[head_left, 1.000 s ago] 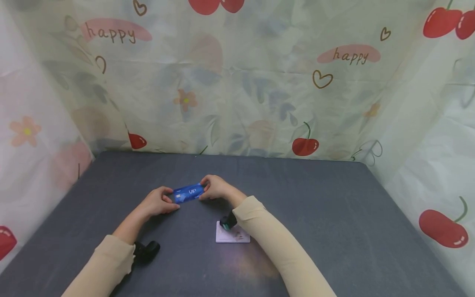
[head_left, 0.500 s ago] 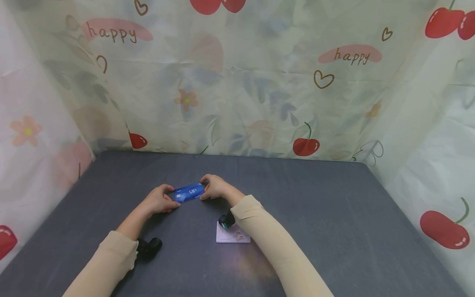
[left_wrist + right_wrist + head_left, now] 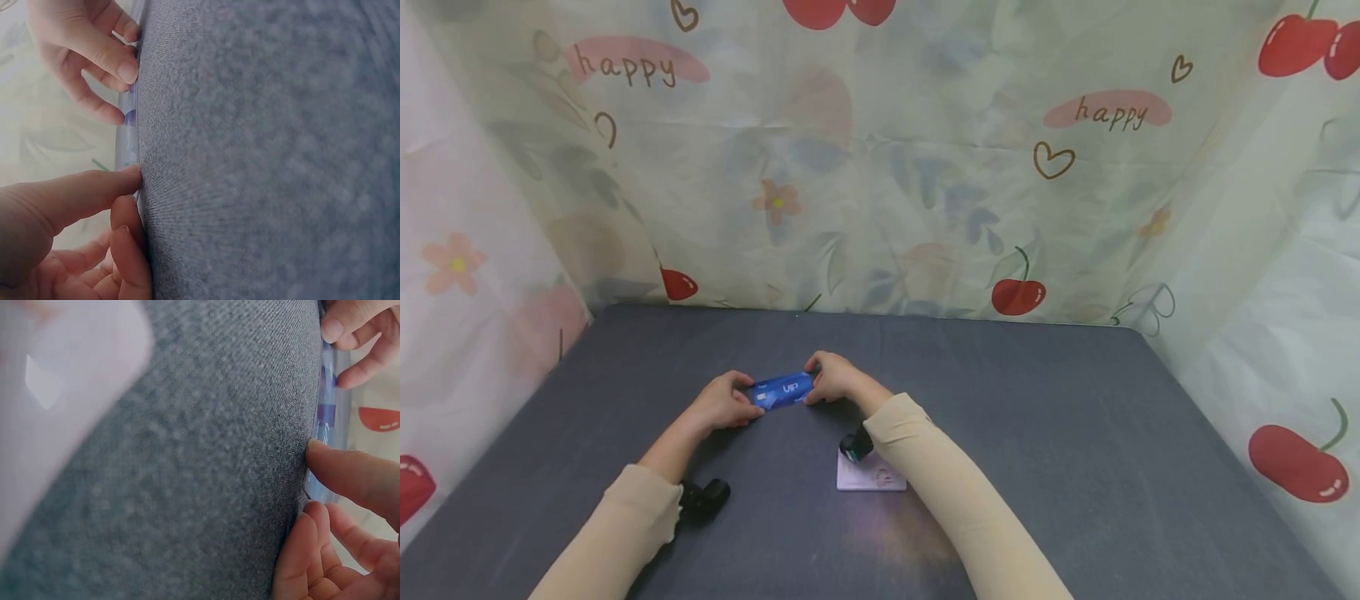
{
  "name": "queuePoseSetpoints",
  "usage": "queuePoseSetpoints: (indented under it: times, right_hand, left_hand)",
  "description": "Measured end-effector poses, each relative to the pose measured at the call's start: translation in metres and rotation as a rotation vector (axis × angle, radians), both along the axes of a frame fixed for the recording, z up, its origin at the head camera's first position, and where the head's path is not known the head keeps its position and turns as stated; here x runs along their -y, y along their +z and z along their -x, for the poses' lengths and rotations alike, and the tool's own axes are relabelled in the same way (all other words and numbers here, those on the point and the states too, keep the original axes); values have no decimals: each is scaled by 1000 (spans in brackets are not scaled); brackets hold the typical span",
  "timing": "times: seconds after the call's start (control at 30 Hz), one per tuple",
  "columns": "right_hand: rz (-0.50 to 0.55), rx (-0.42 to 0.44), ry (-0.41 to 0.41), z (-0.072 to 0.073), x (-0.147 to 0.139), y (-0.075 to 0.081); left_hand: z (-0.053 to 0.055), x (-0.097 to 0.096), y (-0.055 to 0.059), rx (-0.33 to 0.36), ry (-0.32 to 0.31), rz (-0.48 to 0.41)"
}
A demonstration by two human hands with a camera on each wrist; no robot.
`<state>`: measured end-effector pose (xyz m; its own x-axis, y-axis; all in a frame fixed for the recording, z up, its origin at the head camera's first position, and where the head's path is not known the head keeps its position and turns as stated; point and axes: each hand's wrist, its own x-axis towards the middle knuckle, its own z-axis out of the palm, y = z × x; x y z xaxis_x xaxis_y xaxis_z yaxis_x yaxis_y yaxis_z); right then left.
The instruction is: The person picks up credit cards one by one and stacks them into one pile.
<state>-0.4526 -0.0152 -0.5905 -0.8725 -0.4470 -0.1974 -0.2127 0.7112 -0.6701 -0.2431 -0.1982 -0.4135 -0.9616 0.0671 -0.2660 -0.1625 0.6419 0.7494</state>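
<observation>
Blue VIP card (image 3: 782,389) pinched between left hand (image 3: 718,404) and right hand (image 3: 838,379).

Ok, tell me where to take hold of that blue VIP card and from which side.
Take the blue VIP card by its two short ends, from left and right. It is thin and stands on its long edge on the grey table, as the left hand and right hand pinch it.
</observation>
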Motion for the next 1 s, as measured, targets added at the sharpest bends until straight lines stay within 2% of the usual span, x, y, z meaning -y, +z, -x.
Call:
queuePoseSetpoints:
  times: [0.03,0.07,0.2,0.27,0.33,0.37,0.4,0.5,0.57,0.63,0.7,0.8,0.87,1.0]
  right_hand:
    - [-9,-10,-9,0,1,-1]
    - [-21,-19,-17,-5,2,3]
    - [-18,-44,-15,-51,-2,59]
    - [-4,-17,-12,-72,-5,87]
    - [18,-25,1,-80,-8,97]
    - [15,-2,-3,-84,-8,103]
    - [8,-1,-3,-85,-8,104]
    - [-4,-34,2,-77,-8,94]
    - [-23,-16,-4,-76,-7,96]
    - [-4,-48,14,-74,-8,93]
    - [-6,-22,7,-85,-10,108]
    - [41,-4,-3,-110,-12,139]
    - [39,44,-43,-132,-13,166]
    - [72,44,-59,-150,-15,186]
  left_hand:
    - [0,0,0,-5,-2,2]
    - [0,0,0,-9,-3,3]
    - [-1,-1,1,-23,-2,16]
    - [-1,-2,1,-35,-3,30]
    - [-2,-3,2,-54,-6,68]
    - [-3,-4,3,-67,-10,90]
    - [-3,-5,3,-81,-15,112]
    - [-5,-6,4,-121,-24,160]
    - [-6,-6,4,-143,-28,163]
    - [-6,-6,4,-152,-28,160]
    - [-6,-5,4,-154,-25,154]
    - [-6,-5,3,-138,-10,129]
    - [-6,-6,3,-124,7,102]
    - [-6,-5,4,-106,38,43]
